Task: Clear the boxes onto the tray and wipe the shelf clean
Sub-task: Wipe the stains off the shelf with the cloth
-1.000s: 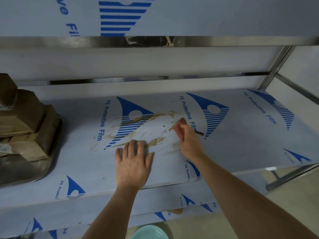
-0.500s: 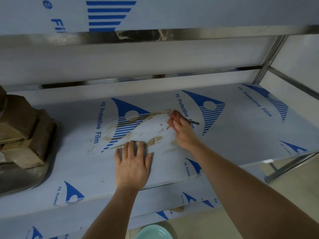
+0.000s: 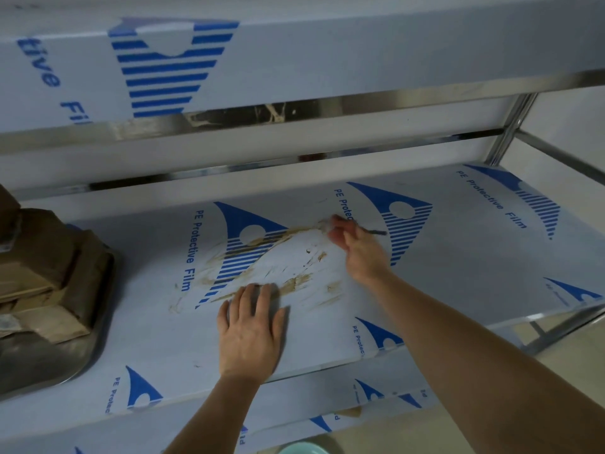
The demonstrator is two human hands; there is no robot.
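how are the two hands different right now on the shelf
The left hand lies flat, fingers straight, pressing the shelf; the right hand is curled, pinching something small with a thin dark end sticking out. The left sits near the front edge, the right farther back. Both touch the brown smears.

Film-covered shelf [image 3: 458,257], steel tray [image 3: 49,365], cardboard boxes [image 3: 49,257]

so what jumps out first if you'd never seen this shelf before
The brown smears across the middle of the film-covered shelf stand out first. The left hand lies flat at their near edge, while the right hand holds a thin dark tool at their far end. Brown boxes sit stacked on a metal tray at left.
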